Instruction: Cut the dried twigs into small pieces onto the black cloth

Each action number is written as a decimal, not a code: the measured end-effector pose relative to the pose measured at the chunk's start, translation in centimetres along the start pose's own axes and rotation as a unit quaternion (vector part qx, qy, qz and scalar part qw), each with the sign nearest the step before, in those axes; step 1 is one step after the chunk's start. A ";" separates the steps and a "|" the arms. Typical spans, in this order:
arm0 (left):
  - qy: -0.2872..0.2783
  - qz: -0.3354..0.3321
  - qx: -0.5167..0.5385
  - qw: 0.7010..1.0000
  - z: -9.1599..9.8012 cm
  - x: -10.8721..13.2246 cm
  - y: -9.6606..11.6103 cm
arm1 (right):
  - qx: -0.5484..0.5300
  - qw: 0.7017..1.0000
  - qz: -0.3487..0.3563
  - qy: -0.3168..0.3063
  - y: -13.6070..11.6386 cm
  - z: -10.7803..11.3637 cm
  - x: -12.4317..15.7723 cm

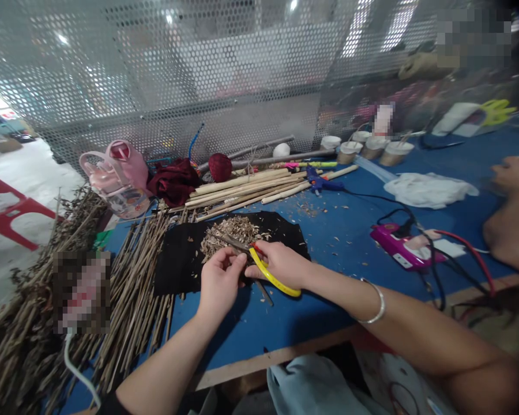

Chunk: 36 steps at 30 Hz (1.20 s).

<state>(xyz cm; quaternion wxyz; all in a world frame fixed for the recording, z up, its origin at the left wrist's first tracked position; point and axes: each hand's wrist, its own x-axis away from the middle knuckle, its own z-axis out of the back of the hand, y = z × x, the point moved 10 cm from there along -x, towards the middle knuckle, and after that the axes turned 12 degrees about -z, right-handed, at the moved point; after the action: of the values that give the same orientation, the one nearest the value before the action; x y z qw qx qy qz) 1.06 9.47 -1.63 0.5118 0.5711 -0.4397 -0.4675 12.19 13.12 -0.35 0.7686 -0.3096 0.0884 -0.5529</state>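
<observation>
My right hand (281, 265) is closed around a hand cutter (277, 275) with a curved yellow handle, a bit of red and dark jaws pointing left. Close beside it, my left hand (221, 276) has thumb and fingertips pinched together at the jaws, on what looks like a thin dry stem. A brown stem end (264, 293) shows below the hands. Just beyond my fingers lies a heap of short cut stem pieces (236, 230), spread on a black cloth (173, 259). The fingers partly hide the jaws.
Long dry stems (134, 282) lie at the left. Behind the cloth are pale sticks (242, 187), a dark red yarn ball (220, 168) and a blue glue gun (322, 181). A purple power strip (400, 246) with cables sits at right, near another person's arm (512, 225).
</observation>
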 end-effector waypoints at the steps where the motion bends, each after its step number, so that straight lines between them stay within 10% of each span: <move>1: 0.001 0.003 -0.003 1.000 0.1 0.0 -0.1 | -0.005 1.000 -0.002 -0.002 0.2 -0.1 -0.2; 21: -0.010 0.041 0.062 0.997 -0.3 -0.2 -1.0 | -0.045 0.998 0.004 -0.035 1.3 -0.4 -1.4; 36: -0.016 -0.035 -0.061 0.997 0.1 -0.1 0.5 | 0.097 0.992 0.040 0.063 -0.7 1.4 0.4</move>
<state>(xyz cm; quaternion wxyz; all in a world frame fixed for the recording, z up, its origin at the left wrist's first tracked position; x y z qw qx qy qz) 0.97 9.51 -1.09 0.5214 0.5464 -0.3984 -0.5205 12.51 13.12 1.23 0.8092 -0.1943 0.0953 -0.5462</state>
